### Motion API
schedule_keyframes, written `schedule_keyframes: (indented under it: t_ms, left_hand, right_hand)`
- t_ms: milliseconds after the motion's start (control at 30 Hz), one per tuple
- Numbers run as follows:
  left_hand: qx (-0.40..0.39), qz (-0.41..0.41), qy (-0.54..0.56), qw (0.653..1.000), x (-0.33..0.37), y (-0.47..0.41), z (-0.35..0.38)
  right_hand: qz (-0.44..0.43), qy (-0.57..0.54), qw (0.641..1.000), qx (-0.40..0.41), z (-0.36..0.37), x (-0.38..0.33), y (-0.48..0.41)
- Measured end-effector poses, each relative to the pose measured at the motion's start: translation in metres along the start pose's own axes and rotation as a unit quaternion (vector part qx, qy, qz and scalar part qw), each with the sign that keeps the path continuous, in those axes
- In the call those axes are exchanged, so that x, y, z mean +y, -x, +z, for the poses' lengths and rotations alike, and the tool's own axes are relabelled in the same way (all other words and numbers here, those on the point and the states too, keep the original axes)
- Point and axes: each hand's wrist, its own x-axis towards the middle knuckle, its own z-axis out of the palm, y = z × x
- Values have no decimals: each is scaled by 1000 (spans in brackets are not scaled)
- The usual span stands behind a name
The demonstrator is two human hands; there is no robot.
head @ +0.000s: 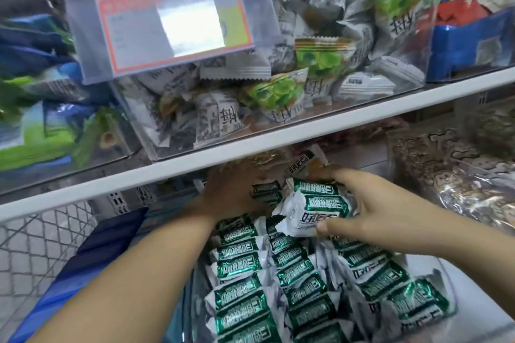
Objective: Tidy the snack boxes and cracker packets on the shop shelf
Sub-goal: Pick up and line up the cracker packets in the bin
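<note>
My right hand [370, 211] pinches a bundle of green-and-white cracker packets [315, 209] between thumb and curled fingers at 4 o'clock. My left hand [231, 192] reaches back just left of it, fingers blurred under the shelf, so I cannot tell their grip. At 6 o'clock the rowed packets [242, 264] lie neatly in a clear bin [434, 264], so I judge only the back is left; above, a white shelf edge [278, 142] runs from 8 to 2 o'clock under bins of wrapped sweets [223, 108].

White shelf edge [306, 131], wire mesh panel [41, 234] lower left, dim light
</note>
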Motion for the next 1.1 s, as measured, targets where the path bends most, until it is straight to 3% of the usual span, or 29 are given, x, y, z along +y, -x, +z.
schedule_keyframes:
  t_ms: [100, 167, 200, 267, 333, 567, 667, 767, 900, 1100]
  left_hand:
    - [4, 28, 145, 989, -19, 12, -3]
    - [-36, 32, 272, 961, -23, 25, -2]
    - [-39, 72, 322, 943, -23, 29, -10]
    - [-58, 69, 127, 988, -24, 39, -11]
    - [-5, -14, 35, 999, -25, 37, -5]
    - [4, -29, 170, 985, -39, 40, 7]
    - [46, -37, 166, 984, -40, 40, 12]
    - [137, -69, 168, 974, -39, 42, 13]
    - [110, -162, 174, 965, -41, 43, 14]
    - [125, -178, 167, 962, -38, 43, 12]
  right_hand:
    - [11, 0, 1000, -19, -3, -7, -22]
    - [30, 8, 998, -53, 0, -12, -44]
    - [34, 15, 997, -75, 3, -13, -54]
    - [42, 40, 992, -116, 9, -12, -66]
    - [53, 66, 984, -154, 11, -10, -70]
    - [76, 191, 956, -211, 29, -14, -84]
    - [73, 262, 942, -197, 43, -15, -89]
    - [52, 353, 918, -174, 51, -8, -87]
    - [33, 367, 919, -143, 50, -9, -78]
    - [33, 381, 918, -103, 56, -8, -73]
